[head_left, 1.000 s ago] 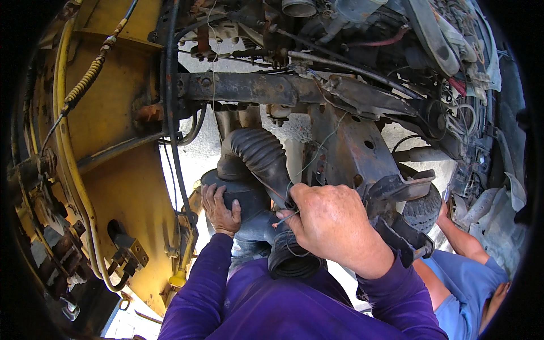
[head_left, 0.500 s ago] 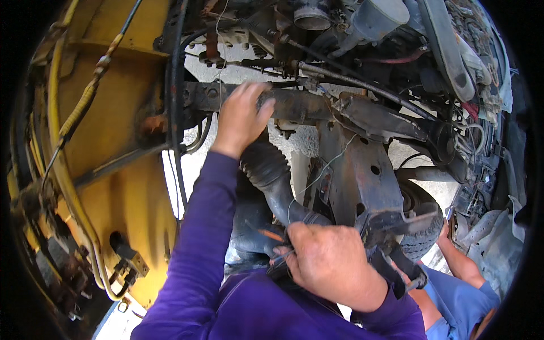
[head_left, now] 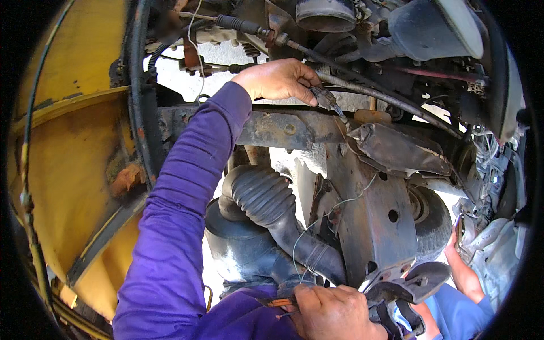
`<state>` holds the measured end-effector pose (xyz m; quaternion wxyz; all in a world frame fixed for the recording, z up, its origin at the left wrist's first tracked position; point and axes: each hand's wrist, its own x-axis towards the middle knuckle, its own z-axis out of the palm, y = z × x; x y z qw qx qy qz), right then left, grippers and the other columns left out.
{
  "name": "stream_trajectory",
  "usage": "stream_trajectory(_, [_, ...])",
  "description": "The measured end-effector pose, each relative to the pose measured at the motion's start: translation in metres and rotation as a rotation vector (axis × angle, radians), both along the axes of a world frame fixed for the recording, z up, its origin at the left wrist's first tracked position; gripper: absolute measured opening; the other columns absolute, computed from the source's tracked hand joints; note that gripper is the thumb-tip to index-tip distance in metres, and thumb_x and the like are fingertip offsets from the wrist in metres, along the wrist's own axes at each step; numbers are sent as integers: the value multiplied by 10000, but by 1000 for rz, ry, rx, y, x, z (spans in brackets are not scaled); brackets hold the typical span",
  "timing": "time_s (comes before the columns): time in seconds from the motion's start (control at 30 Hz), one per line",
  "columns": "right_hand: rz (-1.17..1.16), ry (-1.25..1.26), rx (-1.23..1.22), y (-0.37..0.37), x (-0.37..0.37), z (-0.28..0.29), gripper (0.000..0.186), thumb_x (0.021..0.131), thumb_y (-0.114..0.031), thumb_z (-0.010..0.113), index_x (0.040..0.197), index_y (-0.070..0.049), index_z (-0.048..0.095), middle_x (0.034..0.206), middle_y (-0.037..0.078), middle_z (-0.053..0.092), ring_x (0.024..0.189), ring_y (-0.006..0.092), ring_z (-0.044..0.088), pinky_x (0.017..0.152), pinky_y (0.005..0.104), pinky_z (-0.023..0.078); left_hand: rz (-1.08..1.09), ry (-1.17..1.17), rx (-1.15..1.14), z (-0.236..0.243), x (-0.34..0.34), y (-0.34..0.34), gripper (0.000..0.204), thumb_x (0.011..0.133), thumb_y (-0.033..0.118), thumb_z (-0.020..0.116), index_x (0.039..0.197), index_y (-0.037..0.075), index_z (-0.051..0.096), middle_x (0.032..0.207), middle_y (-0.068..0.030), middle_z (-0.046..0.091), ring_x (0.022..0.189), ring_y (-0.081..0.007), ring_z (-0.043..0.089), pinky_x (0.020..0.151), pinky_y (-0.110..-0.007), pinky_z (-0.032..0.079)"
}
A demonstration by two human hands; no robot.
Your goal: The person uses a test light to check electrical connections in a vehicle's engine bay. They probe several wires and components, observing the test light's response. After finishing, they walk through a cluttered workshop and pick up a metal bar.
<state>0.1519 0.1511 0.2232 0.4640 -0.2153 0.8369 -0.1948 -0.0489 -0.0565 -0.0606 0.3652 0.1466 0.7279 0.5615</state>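
- Fingers (head_left: 307,73) of the left hand (head_left: 283,80), near twelve o'clock, are bent, with the thumb close to them; they appear to pinch the end of a dark wire bundle (head_left: 328,101) at one o'clock.
- Right hand (head_left: 335,311), at five o'clock, has its fingers folded around a slim orange-and-black piece (head_left: 279,303), which points toward nine o'clock; what else is inside the palm, I cannot tell.
- One thin green wire (head_left: 324,216) runs from four o'clock down toward the right hand.
- For good handling, I judge, the bundle should be gripped by its thicker part, without pulling on single strands.
- Some slack in the green wire would be wise, away from the bracket's edges (head_left: 371,241).
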Motion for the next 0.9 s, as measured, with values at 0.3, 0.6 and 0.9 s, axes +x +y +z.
stream_trajectory(0.3, [21, -31, 64, -5, -7, -9, 188, 878, -237, 671, 808, -87, 581, 699, 105, 644, 612, 296, 664, 596, 416, 525, 52, -217, 312, -27, -11, -6, 388, 786, 184, 874, 1059, -9, 677, 901, -35, 732, 863, -128, 670, 827, -259, 482])
stream_trajectory(0.6, [113, -13, 100, -4, 3, -11, 172, 877, -220, 662, 818, -83, 577, 713, 120, 643, 631, 313, 663, 612, 428, 525, 46, -227, 297, -26, -9, -6, 359, 868, 297, 817, 1024, -11, 718, 853, -26, 713, 785, -110, 622, 760, -241, 456])
stream_trajectory(0.9, [115, 30, 100, -4, 5, -11, 165, 874, -201, 656, 815, -75, 567, 685, 127, 624, 609, 325, 649, 594, 444, 515, 39, -157, 160, -17, -6, -1, 387, 984, 396, 640, 923, 23, 720, 691, -54, 696, 844, -133, 581, 971, -313, 376])
